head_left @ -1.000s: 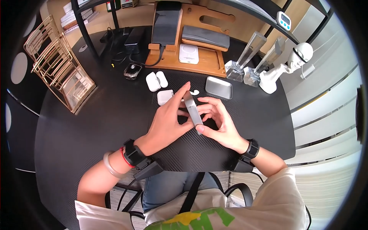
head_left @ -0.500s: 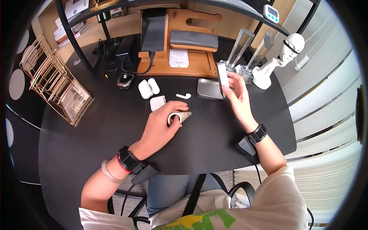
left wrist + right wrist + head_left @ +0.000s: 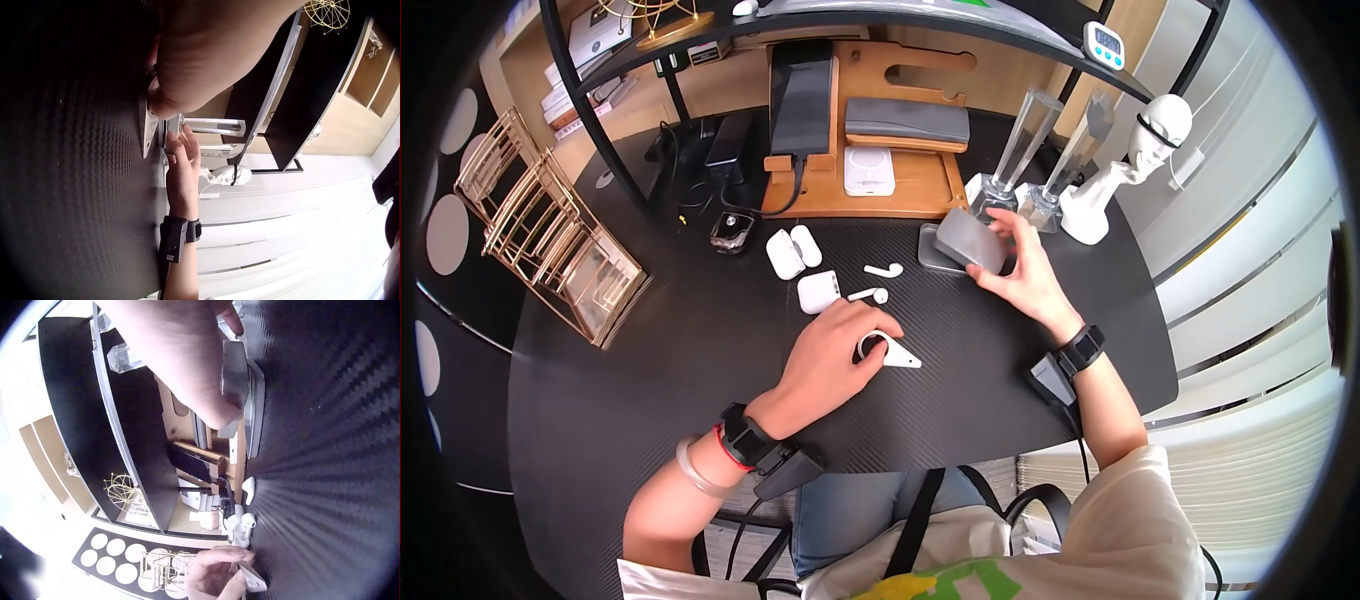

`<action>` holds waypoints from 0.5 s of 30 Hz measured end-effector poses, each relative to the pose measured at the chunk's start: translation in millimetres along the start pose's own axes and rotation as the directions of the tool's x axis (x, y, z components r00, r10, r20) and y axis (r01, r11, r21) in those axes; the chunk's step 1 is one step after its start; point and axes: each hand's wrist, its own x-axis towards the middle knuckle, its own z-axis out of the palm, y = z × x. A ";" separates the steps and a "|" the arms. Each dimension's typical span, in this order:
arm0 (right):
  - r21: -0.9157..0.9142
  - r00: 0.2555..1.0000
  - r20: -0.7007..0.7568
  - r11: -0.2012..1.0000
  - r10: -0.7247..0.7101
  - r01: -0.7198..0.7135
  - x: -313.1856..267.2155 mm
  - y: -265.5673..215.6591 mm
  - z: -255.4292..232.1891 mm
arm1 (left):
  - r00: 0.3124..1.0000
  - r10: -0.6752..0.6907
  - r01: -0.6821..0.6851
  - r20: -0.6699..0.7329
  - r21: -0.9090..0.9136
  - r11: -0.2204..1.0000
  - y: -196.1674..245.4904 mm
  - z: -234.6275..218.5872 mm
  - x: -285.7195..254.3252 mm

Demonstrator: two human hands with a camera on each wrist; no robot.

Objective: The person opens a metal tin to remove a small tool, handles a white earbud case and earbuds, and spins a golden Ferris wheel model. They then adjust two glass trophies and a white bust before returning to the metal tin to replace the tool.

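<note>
My left hand is low over the desk, thumb and forefinger curled around a white looped piece. It has a ring at one end and a tapered tip with a small hole; faint print shows on it in the left wrist view. My right hand grips a grey metal tin lid by its right side. That lid is tilted over the shallow tin base, overlapping most of it. Two white earbuds lie loose beyond my left hand, beside a white earbud case.
Another white case, standing open, lies farther back. Behind are a wooden stand with a phone, clear crystal trophies and a white head figurine. A gold wire rack stands left, under a black shelf.
Both hands were together at the grey tin piece. The right hand has carried it right, over the tin base; the left has lowered to the desk with the white looped piece.
</note>
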 end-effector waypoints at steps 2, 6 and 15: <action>0.010 1.000 0.021 1.000 0.005 -0.006 0.3 3.8 0.9 | 1.000 0.009 -0.009 0.009 0.002 1.000 -0.9 0.6 -0.2; 0.038 0.998 0.061 0.999 0.033 -0.036 -0.1 0.9 -0.2 | 1.000 0.004 -0.004 -0.002 -0.009 1.000 -2.7 1.5 -0.4; -0.071 0.877 0.207 0.888 -0.433 0.455 -11.5 -92.5 -3.0 | 0.994 -0.105 0.103 -0.005 -0.168 0.980 -2.1 1.5 -0.7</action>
